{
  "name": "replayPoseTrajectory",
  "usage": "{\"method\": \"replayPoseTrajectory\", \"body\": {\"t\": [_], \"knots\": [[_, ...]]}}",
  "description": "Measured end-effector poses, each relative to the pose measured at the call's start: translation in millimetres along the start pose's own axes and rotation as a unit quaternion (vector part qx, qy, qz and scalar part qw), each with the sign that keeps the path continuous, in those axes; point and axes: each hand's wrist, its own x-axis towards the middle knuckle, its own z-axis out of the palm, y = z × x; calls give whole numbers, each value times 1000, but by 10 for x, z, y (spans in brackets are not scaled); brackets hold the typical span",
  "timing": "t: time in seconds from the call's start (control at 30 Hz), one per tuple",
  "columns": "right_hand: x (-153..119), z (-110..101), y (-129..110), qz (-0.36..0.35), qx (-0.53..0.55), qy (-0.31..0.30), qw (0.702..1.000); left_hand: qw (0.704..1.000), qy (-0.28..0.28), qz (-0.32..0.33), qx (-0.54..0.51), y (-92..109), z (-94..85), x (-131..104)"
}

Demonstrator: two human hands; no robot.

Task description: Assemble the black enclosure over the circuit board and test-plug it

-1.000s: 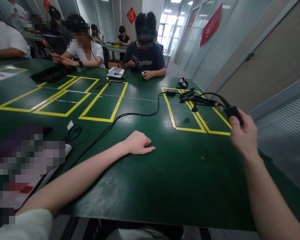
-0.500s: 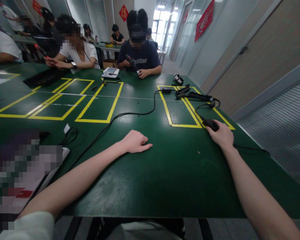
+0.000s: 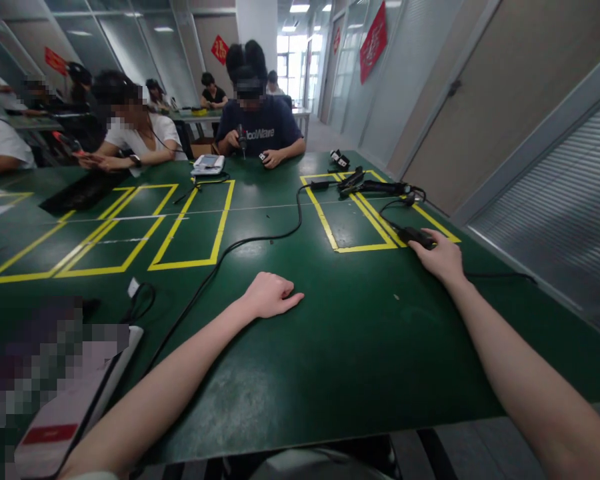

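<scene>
My left hand (image 3: 273,295) rests on the green table (image 3: 330,360), fingers curled under and thumb pointing right; whether anything is under the fingers is hidden. At the right, my right hand (image 3: 441,257) is closed on a black adapter (image 3: 416,236), which lies by the corner of a yellow tape outline. A thin black cord runs from the adapter toward a black jointed device (image 3: 380,187) behind it. Another black cable (image 3: 260,238) curves across the table from a small black box (image 3: 321,185) and passes left of my left hand.
A pale, partly blurred flat object (image 3: 113,373) lies at the left beside a looped cord (image 3: 143,300). Across the table a person (image 3: 260,127) holds a tool near a white device (image 3: 208,165). Another person (image 3: 153,137) sits farther left.
The view has tilted up and turned slightly right. My hands have barely moved on the table. The person opposite now holds the tool upright, apart from a small item in the other hand.
</scene>
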Motion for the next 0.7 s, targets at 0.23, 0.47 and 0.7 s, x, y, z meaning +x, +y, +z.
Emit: {"method": "replayPoseTrajectory", "body": {"t": [0.23,0.47,0.7], "knots": [[-11,-85,-86,50,89,4,995,1000,3,-16,12,12,-27,-3],[57,-135,-28,111,158,-32,981,1000,-4,-20,18,13,-7,7],[35,-85,1,64,164,14,984,1000,5,-11,19,3,13,-3]]}}
